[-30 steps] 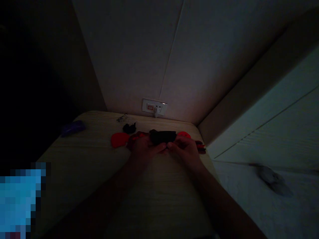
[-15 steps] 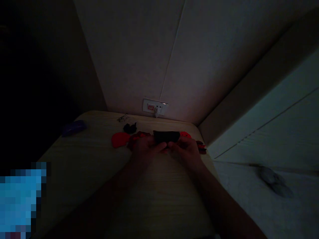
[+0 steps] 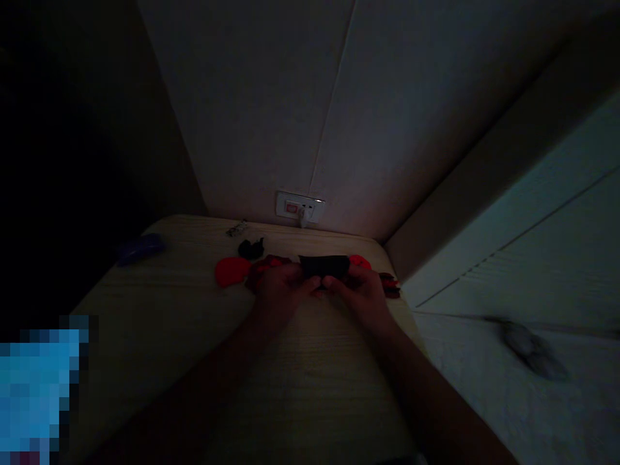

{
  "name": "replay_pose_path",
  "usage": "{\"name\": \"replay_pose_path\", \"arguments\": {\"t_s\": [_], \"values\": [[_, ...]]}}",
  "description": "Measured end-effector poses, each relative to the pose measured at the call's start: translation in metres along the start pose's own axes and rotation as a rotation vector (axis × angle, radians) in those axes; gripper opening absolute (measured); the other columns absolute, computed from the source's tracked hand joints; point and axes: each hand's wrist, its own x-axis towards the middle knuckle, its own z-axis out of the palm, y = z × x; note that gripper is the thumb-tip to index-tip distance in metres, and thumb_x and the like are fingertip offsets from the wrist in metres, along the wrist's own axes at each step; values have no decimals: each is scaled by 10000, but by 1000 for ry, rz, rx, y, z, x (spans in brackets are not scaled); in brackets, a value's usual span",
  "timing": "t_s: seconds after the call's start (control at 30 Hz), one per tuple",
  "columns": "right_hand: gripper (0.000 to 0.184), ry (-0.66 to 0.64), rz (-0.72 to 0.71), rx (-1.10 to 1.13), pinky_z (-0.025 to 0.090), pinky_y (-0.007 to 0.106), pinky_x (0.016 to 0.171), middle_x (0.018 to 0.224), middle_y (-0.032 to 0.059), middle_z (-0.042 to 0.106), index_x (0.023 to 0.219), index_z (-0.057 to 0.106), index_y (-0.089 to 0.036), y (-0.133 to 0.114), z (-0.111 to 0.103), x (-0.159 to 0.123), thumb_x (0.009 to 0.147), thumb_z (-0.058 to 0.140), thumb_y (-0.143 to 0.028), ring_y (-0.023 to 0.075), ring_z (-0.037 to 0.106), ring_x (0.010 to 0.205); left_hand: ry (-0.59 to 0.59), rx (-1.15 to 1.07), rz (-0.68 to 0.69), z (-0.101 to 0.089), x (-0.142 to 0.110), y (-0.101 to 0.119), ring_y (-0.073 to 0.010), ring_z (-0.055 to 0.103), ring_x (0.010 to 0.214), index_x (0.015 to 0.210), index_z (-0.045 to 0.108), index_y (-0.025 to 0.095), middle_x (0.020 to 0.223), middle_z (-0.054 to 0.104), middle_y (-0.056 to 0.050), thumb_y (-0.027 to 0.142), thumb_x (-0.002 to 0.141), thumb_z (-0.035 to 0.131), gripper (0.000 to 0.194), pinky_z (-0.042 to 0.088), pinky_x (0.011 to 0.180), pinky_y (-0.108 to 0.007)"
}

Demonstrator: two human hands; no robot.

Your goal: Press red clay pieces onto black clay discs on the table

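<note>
Between my two hands is a flat black piece point(image 3: 325, 264), soft-looking and roughly rectangular; its exact kind is too dark to make out. My left hand point(image 3: 281, 287) pinches its left lower edge with thumb and fingers. On the other side, my right hand point(image 3: 361, 290) grips the right lower edge, the thumbs almost meeting. A bright red rounded piece point(image 3: 232, 272) lies left of my left hand, beside a dark red crumpled piece point(image 3: 261, 268) partly hidden by that hand. Behind my right hand shows another red piece point(image 3: 359, 261), with red and black layered material point(image 3: 390, 285) to its right.
The pale wooden tabletop point(image 3: 300, 387) meets a wall with a socket point(image 3: 300, 206) and a plug. A black crumpled scrap point(image 3: 251, 248), a small clear-and-dark scrap point(image 3: 237, 228) and a purple object point(image 3: 140, 249) lie at the back left. A grey object point(image 3: 530, 349) is at the right.
Both hands keep hold of the black piece in nearly the same place. The thumbs have shifted very slightly, and the whole view has moved a little.
</note>
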Motion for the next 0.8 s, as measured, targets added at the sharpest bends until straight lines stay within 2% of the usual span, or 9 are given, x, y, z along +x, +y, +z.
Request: {"name": "replay_pose_path", "arguments": {"t_s": [0.1, 0.27, 0.43, 0.53, 0.63, 0.8], "values": [[313, -15, 10, 36, 501, 296, 588, 677, 25, 724, 728, 769, -199, -4, 0, -1, 740, 846, -503, 178, 628, 623, 12, 72, 5, -1, 0, 3, -213, 742, 653, 772, 781, 155, 745, 788, -67, 334, 667, 849, 219, 620, 660, -330], [276, 5, -3, 66, 489, 277, 565, 647, 15, 720, 700, 771, -200, -10, -1, -1, 743, 851, -461, 165, 629, 598, 11, 35, 12, 1, -1, 4, -223, 756, 737, 782, 793, 167, 804, 797, -63, 345, 684, 834, 207, 631, 719, -341], [319, 26, 48, 50, 466, 272, 531, 606, 31, 720, 660, 765, -190, -8, -2, 0, 739, 848, -488, 158, 616, 546, 63, 0, 0, 1, -4, 7, -193, 735, 653, 644, 764, 177, 677, 754, -14, 282, 686, 835, 134, 641, 682, -318], [343, 32, 44, 44, 472, 281, 543, 583, 34, 718, 609, 754, -190, -8, -5, 1, 744, 843, -493, 154, 612, 524, 41, -16, -2, 1, -5, 9, -199, 752, 714, 732, 796, 173, 741, 779, -22, 287, 701, 841, 127, 648, 726, -324], [337, 38, 31, 45, 478, 282, 567, 592, 34, 723, 600, 752, -193, -11, -6, 1, 744, 848, -482, 155, 625, 550, 46, -50, -1, 1, -4, 8, -207, 761, 759, 837, 812, 171, 822, 802, -39, 311, 700, 852, 200, 652, 751, -339], [341, 45, 39, 74, 491, 282, 564, 599, 35, 736, 600, 752, -201, -11, -6, 2, 761, 834, -491, 161, 643, 547, 143, -53, 16, 0, -1, 4, -183, 739, 655, 752, 787, 164, 785, 786, -25, 319, 672, 870, 193, 653, 698, -333]]}}
